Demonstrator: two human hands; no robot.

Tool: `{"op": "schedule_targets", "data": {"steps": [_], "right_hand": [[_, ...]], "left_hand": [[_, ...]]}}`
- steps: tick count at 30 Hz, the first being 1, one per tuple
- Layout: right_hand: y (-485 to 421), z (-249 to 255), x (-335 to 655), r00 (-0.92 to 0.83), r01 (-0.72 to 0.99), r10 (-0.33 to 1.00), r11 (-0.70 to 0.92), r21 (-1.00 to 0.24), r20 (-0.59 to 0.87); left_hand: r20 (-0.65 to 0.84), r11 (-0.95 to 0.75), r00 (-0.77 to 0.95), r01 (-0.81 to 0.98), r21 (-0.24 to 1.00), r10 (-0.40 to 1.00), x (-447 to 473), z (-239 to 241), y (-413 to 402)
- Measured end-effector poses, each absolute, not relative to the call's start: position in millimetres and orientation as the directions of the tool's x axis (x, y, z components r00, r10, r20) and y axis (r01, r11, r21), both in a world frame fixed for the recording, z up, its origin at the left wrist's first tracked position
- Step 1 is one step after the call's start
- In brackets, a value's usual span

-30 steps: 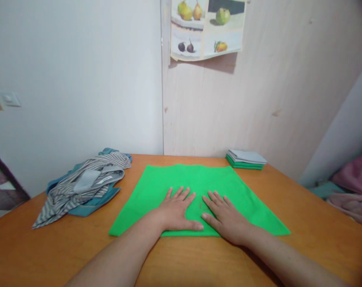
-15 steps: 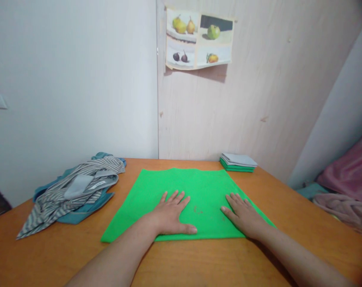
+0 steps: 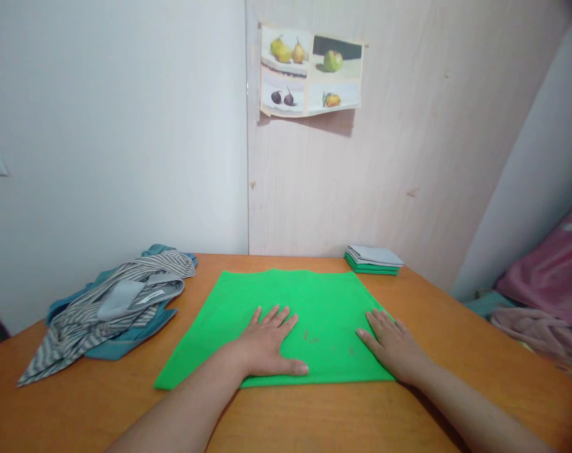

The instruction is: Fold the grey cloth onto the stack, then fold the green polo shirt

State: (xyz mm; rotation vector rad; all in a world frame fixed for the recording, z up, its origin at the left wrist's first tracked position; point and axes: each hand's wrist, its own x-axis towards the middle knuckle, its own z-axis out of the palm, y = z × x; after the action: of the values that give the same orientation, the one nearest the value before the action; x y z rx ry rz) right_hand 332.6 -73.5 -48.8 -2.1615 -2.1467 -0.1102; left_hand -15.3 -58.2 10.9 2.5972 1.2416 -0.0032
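A bright green cloth [image 3: 286, 292] lies spread flat on the wooden table, with a few small brownish marks near its middle. My left hand [image 3: 268, 346] presses flat on its front left-centre part, fingers spread and thumb pointing right. Near the cloth's right edge rests my right hand [image 3: 392, 345], palm down with the fingers stretched out. Neither hand grips anything. The cloth's front edge runs just below both hands, and my right forearm covers its front right corner.
On the left of the table [image 3: 286, 418] lies a loose heap of striped and blue clothes [image 3: 120, 308]. A folded grey and green stack [image 3: 373, 257] sits at the back right. Fruit pictures [image 3: 311, 72] hang on the wall. Pink fabric [image 3: 545, 270] is beyond the right edge.
My right hand has slid a little to the right toward the cloth's edge. My left hand stays in place on the cloth. The view has tilted slightly upward.
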Motion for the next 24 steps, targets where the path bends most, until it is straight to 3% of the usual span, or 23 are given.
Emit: {"op": "schedule_targets", "data": {"steps": [11,15,20,24], "right_hand": [[-86.9,-46.9,335.6,0.026,0.999,0.997,-0.023,-0.037,0.079],[-77.0,-37.1,336.9,0.039,0.997,0.999,-0.037,-0.063,0.025],[-59.1,-36.4,335.5,0.057,0.996,0.993,-0.050,-0.068,0.100],[-53.1,-47.3,338.8,0.063,0.997,0.996,-0.060,-0.050,0.059]], "left_hand": [[-0.146,-0.606,0.648,0.755,0.249,0.747,-15.2,14.3,-65.6],[-0.087,-0.607,0.647,0.747,0.271,0.758,-15.3,13.5,-64.0],[0.009,-0.564,0.582,0.785,0.257,0.813,-15.9,8.5,-58.0],[-0.023,-0.510,0.526,0.832,0.219,0.850,-17.6,1.3,-53.3]]}}
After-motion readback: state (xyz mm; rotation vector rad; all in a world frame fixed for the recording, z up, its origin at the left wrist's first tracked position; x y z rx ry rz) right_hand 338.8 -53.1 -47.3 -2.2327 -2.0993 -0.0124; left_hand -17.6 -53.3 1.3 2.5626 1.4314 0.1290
